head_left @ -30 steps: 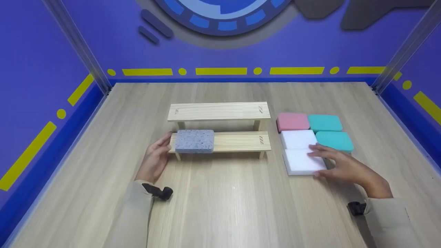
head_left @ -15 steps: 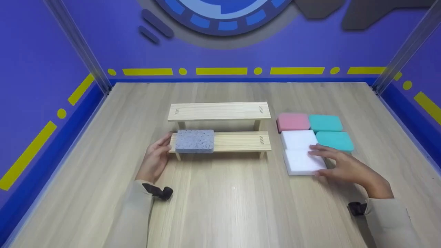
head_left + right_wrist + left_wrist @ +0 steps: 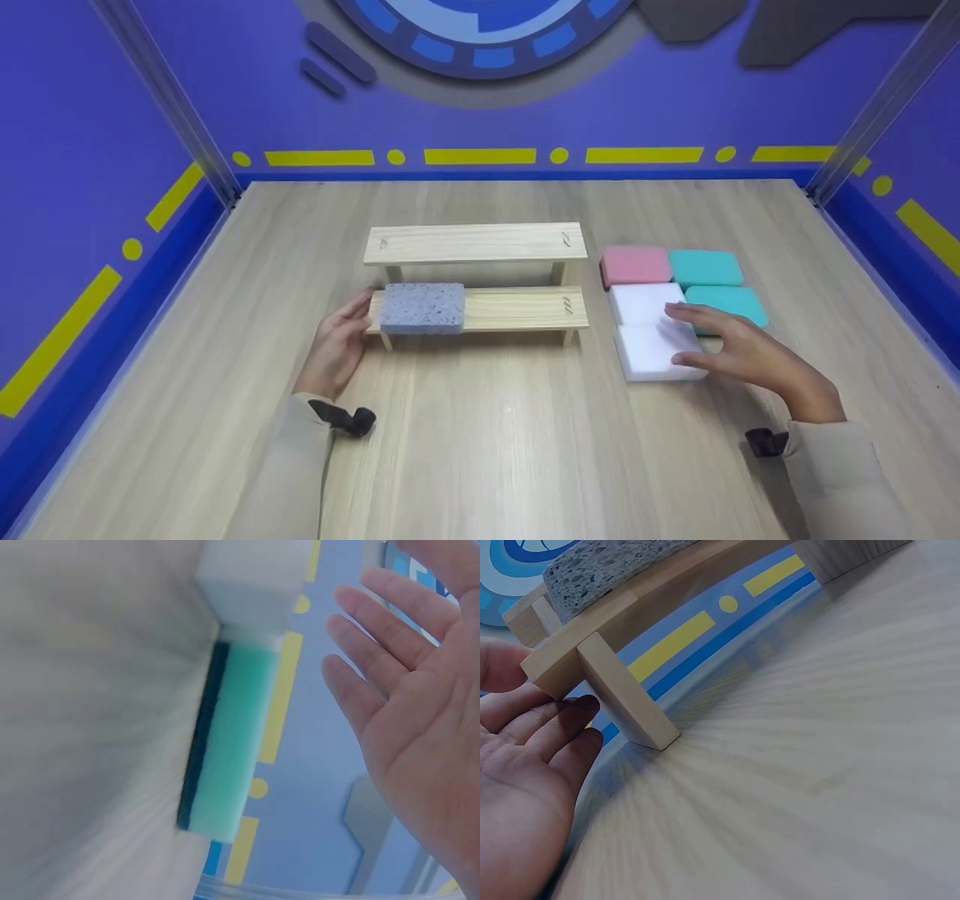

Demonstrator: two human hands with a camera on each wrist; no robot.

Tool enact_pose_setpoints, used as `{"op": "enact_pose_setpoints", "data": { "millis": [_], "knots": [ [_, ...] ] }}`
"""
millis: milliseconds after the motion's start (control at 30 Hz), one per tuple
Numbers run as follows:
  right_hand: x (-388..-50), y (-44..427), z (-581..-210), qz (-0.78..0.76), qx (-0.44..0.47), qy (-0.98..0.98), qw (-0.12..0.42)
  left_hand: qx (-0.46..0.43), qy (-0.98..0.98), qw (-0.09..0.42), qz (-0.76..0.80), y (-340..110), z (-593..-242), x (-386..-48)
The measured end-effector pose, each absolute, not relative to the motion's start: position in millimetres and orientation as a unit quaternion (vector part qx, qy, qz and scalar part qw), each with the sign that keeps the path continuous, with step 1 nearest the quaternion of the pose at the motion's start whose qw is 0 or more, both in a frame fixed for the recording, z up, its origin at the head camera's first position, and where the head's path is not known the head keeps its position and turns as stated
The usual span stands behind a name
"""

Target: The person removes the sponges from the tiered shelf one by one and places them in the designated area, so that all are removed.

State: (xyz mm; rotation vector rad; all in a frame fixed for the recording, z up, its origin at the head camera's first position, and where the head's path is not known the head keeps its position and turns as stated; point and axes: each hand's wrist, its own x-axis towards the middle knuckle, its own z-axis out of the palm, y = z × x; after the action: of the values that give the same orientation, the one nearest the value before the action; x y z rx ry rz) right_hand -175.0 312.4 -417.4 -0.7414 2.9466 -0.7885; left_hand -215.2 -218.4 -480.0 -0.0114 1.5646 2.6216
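A grey speckled sponge (image 3: 423,308) lies flat on the left part of the low front wooden shelf (image 3: 521,307). At that shelf's left end my left hand (image 3: 337,346) holds the board, thumb at its edge and fingers beneath, as the left wrist view shows. My right hand (image 3: 739,352) hovers with spread fingers over two white sponges (image 3: 660,352), which sit one in front of the other. In the right wrist view the palm (image 3: 427,742) holds nothing and is apart from the sponges. A teal sponge (image 3: 232,742) with a dark underside appears there.
A taller wooden shelf (image 3: 472,244) stands behind the front one. Beyond the white sponges lie a pink sponge (image 3: 637,266) and two teal sponges (image 3: 706,268). Blue panels (image 3: 480,124) with yellow marks enclose the back and sides of the wooden table (image 3: 480,450).
My right hand has lifted slightly off the front white sponge, its fingers drawing back and spreading. The left hand, the shelves and the grey sponge stay put.
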Motion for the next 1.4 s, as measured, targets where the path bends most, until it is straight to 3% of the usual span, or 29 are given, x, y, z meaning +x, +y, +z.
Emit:
{"op": "enact_pose_setpoints", "data": {
  "millis": [233,600,833,1400],
  "knots": [
    [-181.3,296.7,-406.7,-0.265,-0.234,0.935,0.008,-0.001,0.509,0.047,0.860,-218.9,-481.1,-214.3],
    [-196.0,272.7,-405.7,-0.281,-0.287,0.911,-0.092,-0.001,0.513,0.047,0.857,-218.9,-481.6,-214.0],
    [-204.8,252.3,-406.1,-0.320,-0.324,0.883,-0.116,0.009,0.516,0.046,0.855,-220.4,-482.9,-215.4],
    [-213.5,201.8,-402.3,-0.363,-0.305,0.880,-0.036,-0.002,0.513,0.040,0.858,-219.0,-481.5,-216.6]
  ]
}}
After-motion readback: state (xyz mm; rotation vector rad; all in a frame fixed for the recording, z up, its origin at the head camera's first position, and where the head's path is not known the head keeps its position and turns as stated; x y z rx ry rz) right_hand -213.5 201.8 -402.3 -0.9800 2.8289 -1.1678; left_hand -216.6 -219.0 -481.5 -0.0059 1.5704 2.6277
